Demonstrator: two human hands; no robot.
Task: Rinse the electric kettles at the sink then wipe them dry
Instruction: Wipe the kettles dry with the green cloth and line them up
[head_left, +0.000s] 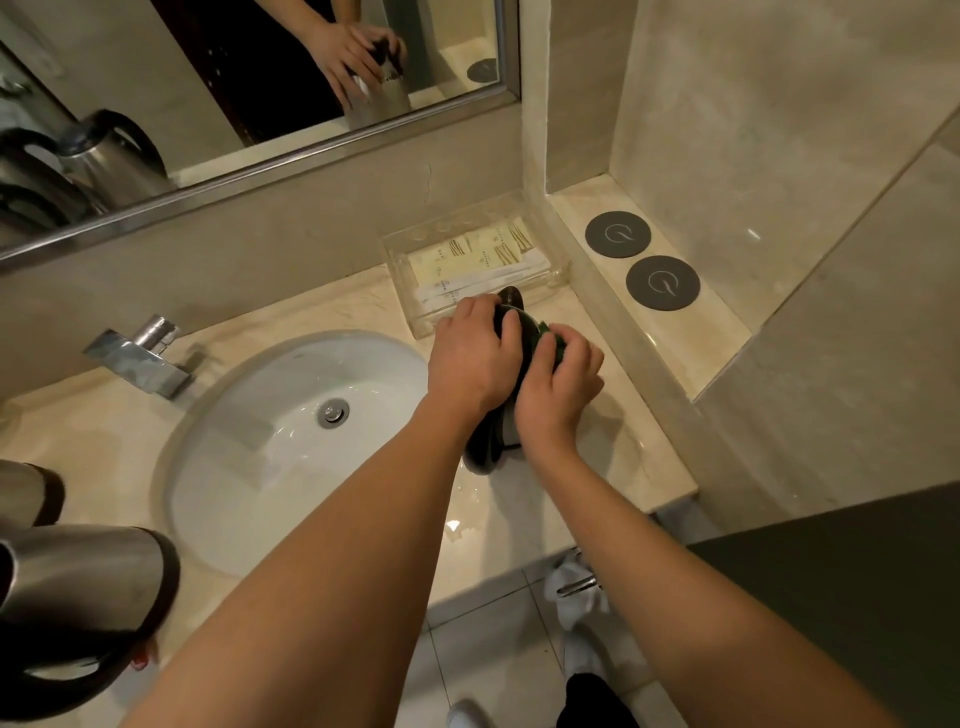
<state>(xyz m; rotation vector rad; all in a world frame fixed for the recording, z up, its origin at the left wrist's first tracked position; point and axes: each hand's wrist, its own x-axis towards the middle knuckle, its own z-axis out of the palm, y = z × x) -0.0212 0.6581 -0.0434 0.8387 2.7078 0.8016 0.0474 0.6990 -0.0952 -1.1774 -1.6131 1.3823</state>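
Note:
A steel electric kettle (491, 441) with a black lid and handle stands on the marble counter to the right of the white sink (291, 441). My left hand (475, 358) grips its top from the left. My right hand (558, 384) presses a dark green cloth (545, 332) onto the lid. Both hands hide most of the kettle. Two more steel kettles stand at the left edge: one close by (78, 597) and one behind it (28, 493).
A chrome tap (140, 358) sits behind the sink. A clear tray of toiletry packets (467, 265) stands against the wall behind the kettle. Two dark round coasters (641, 260) lie on the right ledge. A mirror (249, 88) hangs above. A white cloth (576, 587) hangs below the counter edge.

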